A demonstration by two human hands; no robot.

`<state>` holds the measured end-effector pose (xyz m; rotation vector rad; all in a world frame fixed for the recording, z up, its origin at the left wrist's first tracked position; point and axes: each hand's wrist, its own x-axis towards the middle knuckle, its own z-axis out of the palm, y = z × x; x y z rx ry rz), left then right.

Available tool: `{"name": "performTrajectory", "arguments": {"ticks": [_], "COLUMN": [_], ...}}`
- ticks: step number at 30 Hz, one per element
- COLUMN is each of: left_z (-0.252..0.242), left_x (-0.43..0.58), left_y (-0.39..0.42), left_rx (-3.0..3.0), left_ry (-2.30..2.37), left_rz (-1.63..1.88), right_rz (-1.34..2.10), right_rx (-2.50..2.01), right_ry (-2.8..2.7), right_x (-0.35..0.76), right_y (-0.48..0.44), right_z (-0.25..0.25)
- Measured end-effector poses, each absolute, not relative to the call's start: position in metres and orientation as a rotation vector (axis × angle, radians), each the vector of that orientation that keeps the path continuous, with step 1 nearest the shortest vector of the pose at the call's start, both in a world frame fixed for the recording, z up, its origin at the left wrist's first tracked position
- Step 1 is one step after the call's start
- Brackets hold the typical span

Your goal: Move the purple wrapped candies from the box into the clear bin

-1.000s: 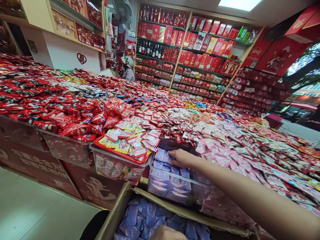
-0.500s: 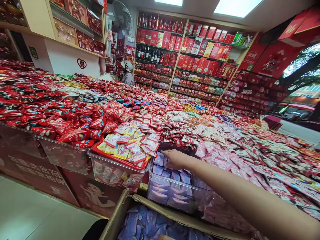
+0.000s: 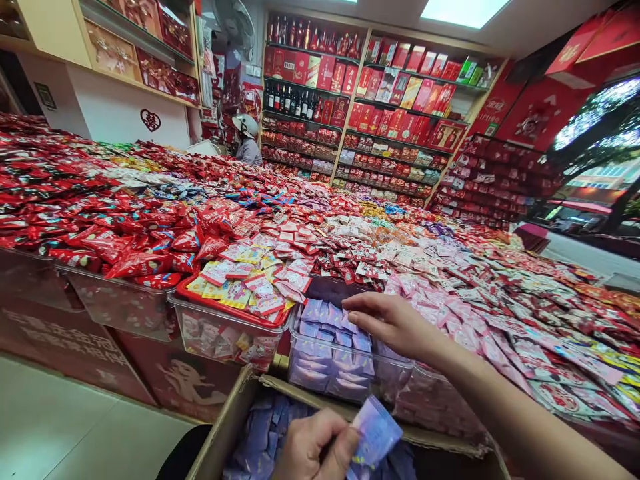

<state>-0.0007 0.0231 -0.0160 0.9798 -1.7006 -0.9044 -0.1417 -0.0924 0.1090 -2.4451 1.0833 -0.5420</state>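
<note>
My left hand [image 3: 314, 445] is at the bottom edge over an open cardboard box [image 3: 235, 427] full of purple sachets, and it pinches one purple sachet [image 3: 374, 435] by its corner. My right hand [image 3: 387, 321] reaches from the right and hovers over a clear plastic bin [image 3: 340, 377] filled with the same purple sachets [image 3: 327, 319]. Its fingers are stretched forward and slightly curled, with nothing in them.
A long counter is heaped with wrapped sweets: red packets [image 3: 125, 233] on the left, pink packets [image 3: 450, 307] on the right. A red tray [image 3: 230, 310] of mixed packets stands left of the bin. Shelves of red boxes [image 3: 390, 107] line the back wall, where a person in a helmet [image 3: 246, 137] stands.
My right hand has lifted off the purple sachets in the bin and drawn back toward me. My left hand has come up out of the box holding a purple sachet.
</note>
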Motion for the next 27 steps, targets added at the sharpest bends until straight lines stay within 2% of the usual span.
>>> {"name": "performTrajectory", "arguments": {"ticks": [2, 5, 14, 19, 22, 27], "left_z": [-0.013, -0.011, -0.017, -0.014, -0.014, -0.030], "left_x": [-0.003, -0.006, -0.008, -0.006, -0.003, -0.006], "left_y": [0.023, 0.023, 0.027, 0.027, 0.024, 0.019], "left_rx": [1.028, 1.019, 0.803, 0.817, 0.779, 0.806], "left_ry": [-1.504, -1.334, -1.370, -1.528, -1.601, -1.785], "left_rz": [-1.074, -1.206, -1.495, -1.286, -1.292, -1.064], "right_rz": [-0.661, -0.635, -0.885, -0.838, -0.801, -0.912], "right_rx": [-2.209, -2.013, -1.679, -1.762, -1.793, -1.844], "right_ry": [1.080, 1.121, 1.050, 1.041, 1.009, 1.103], "right_x": [-0.158, -0.171, -0.163, -0.162, -0.163, -0.156], "right_y": [-0.057, -0.017, -0.003, 0.004, -0.005, -0.080], "right_z": [0.111, 0.096, 0.050, 0.058, 0.078, 0.110]}}
